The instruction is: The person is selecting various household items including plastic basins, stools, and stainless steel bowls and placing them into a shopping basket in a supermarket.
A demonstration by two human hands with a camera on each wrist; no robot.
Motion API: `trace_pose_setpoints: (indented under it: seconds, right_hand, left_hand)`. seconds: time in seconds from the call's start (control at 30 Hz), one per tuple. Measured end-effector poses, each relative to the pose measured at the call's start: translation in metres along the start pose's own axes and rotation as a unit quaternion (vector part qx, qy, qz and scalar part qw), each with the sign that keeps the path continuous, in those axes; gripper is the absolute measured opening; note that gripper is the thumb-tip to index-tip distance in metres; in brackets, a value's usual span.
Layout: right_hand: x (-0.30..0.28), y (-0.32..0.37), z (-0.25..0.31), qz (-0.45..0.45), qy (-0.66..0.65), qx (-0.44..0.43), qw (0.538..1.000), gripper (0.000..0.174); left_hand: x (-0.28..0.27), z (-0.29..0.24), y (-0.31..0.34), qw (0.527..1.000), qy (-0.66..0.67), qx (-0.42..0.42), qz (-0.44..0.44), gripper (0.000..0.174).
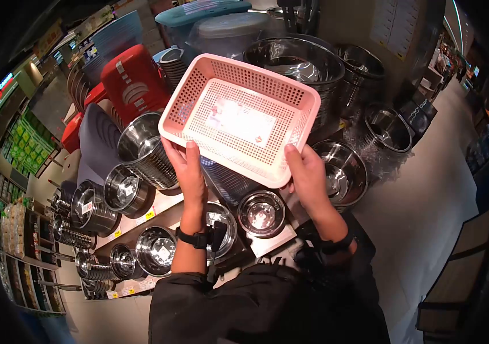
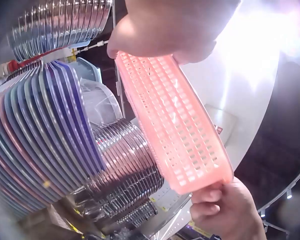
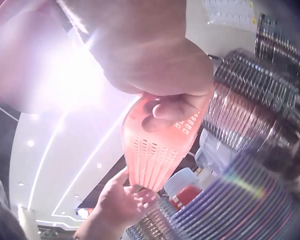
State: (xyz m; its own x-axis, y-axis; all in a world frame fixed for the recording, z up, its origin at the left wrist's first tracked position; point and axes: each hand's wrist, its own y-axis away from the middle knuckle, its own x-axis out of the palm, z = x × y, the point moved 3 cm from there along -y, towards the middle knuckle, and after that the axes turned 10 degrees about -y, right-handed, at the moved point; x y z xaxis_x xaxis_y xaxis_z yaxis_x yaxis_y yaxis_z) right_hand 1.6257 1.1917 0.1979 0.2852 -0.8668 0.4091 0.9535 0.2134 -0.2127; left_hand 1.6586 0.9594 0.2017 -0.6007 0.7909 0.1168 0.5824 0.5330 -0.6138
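A pink perforated plastic basket (image 1: 256, 80) is held up in front of me, tilted so that its inside faces the head camera. A printed label (image 1: 241, 120) lies on its bottom. My left hand (image 1: 190, 169) grips the near left corner, thumb at the rim. At the near right corner my right hand (image 1: 310, 175) holds the basket, its thumb over the rim and its fingers curled underneath. In the right wrist view the right hand's fingers (image 3: 170, 111) press against the basket's outer side. The left wrist view shows the slotted side wall (image 2: 175, 125) between both hands.
Stacks of steel bowls (image 1: 261, 213) and pots (image 1: 147, 146) stand below and around the basket on a tiered display. Red plastic stools (image 1: 135, 80) are at the back left, large steel basins (image 1: 296, 63) behind. An aisle floor (image 1: 422, 189) runs along the right.
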Motion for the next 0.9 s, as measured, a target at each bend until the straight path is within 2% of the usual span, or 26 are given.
trace_pose_setpoints:
  seconds: [0.07,0.13,0.2,0.27,0.33,0.6,0.67,0.7,0.73,0.77,0.8,0.83,0.87,0.9]
  right_hand:
    - [0.031,-0.011,-0.013,0.027,-0.044,0.047,0.998,0.026]
    - [0.052,-0.023,-0.031,0.041,-0.072,0.045,0.996,0.03]
    - [0.067,-0.023,-0.048,0.029,-0.072,0.077,0.994,0.032]
    - [0.084,-0.025,-0.064,0.051,-0.087,0.082,0.992,0.034]
    - [0.096,-0.031,-0.07,0.06,-0.103,0.102,0.988,0.035]
    - [0.101,-0.048,-0.099,0.092,-0.131,0.178,0.971,0.034]
    - [0.091,-0.049,-0.104,0.157,0.013,0.224,0.962,0.036]
    - [0.088,-0.047,-0.092,0.145,0.076,0.193,0.967,0.03]
    - [0.084,-0.046,-0.088,0.143,0.078,0.192,0.968,0.03]
    - [0.078,-0.048,-0.073,0.076,0.216,-0.029,0.973,0.026]
    - [0.075,-0.044,-0.057,0.005,0.338,-0.247,0.908,0.024]
    - [0.073,-0.047,-0.045,-0.01,0.362,-0.305,0.881,0.022]
    - [0.067,-0.056,-0.051,-0.004,0.374,-0.289,0.881,0.032]
    - [0.062,-0.062,-0.063,-0.01,0.429,-0.27,0.862,0.04]
  left_hand:
    - [0.001,0.005,-0.007,0.999,0.024,-0.019,0.032,0.066]
    - [0.002,0.008,-0.012,0.998,0.039,-0.029,0.047,0.072]
    - [0.004,0.014,-0.015,0.993,0.042,-0.078,0.079,0.078]
    - [0.0,0.027,-0.013,0.993,-0.032,-0.087,0.079,0.084]
    - [-0.003,0.021,-0.017,0.983,0.0,-0.15,0.111,0.084]
    - [-0.021,0.067,-0.027,0.98,-0.027,-0.165,0.112,0.075]
    - [-0.022,0.083,-0.027,0.98,-0.035,-0.166,0.108,0.074]
    - [-0.025,0.1,-0.025,0.977,-0.057,-0.175,0.112,0.073]
    - [-0.024,0.111,-0.024,0.974,-0.077,-0.182,0.115,0.073]
    - [-0.023,0.118,-0.021,0.975,-0.131,-0.136,0.115,0.074]
    - [-0.021,0.118,-0.02,0.975,-0.129,-0.138,0.117,0.074]
    - [-0.021,0.115,-0.017,0.972,-0.166,-0.12,0.114,0.074]
    - [-0.022,0.113,-0.014,0.967,-0.204,-0.103,0.111,0.074]
    - [-0.023,0.116,-0.009,0.962,-0.226,-0.108,0.105,0.074]
